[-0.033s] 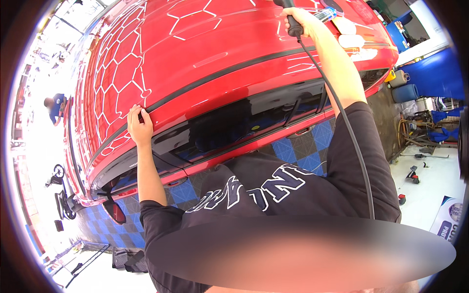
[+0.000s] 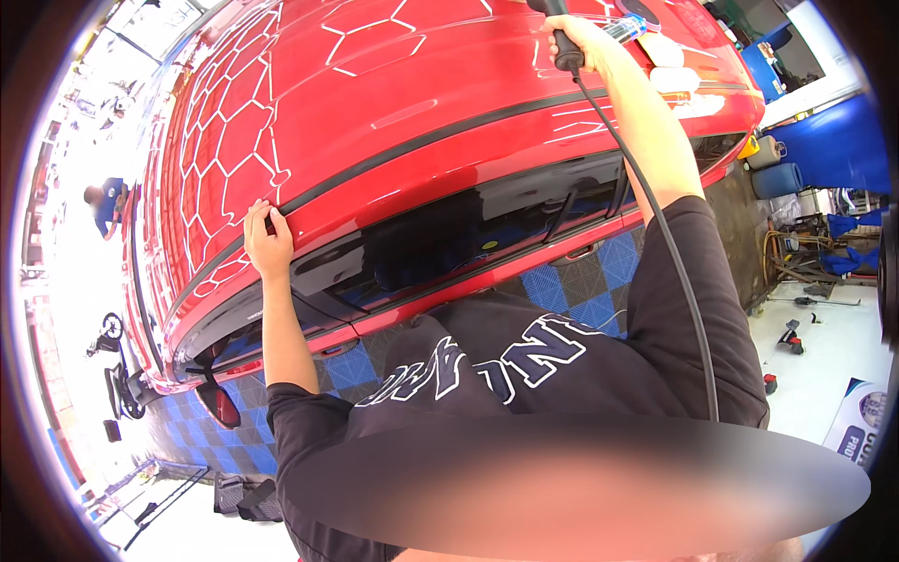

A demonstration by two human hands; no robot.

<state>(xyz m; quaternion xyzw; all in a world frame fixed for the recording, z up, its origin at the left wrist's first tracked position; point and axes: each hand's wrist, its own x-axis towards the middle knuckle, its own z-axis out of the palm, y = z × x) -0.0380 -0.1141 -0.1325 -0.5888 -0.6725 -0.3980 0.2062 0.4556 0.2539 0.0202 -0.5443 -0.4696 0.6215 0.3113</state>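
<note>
A red car's roof (image 2: 346,112) stretches in front of me, with white hexagon-shaped lines reflected in its gloss. My left hand (image 2: 269,242) rests on the roof's near edge beside the black trim strip, fingers lightly bent and holding nothing. Far out over the roof at the upper right, my right hand (image 2: 588,39) is wrapped round the black handle of a corded polisher (image 2: 567,51). The tool's head lies beyond the top of the picture. Its black cable (image 2: 679,272) runs back along my right arm. Close by lie a blue-capped bottle (image 2: 626,28) and pale round pads (image 2: 669,79).
The side mirror (image 2: 218,406) sticks out at the lower left above blue and grey floor tiles (image 2: 599,281). A person in blue (image 2: 109,201) is beyond the car at the left, near a motorcycle (image 2: 122,391). Blue barrels (image 2: 777,178) and shelving stand at the right.
My right hand and the polisher handle have shifted very slightly to the right. My left hand keeps its place on the roof edge.
</note>
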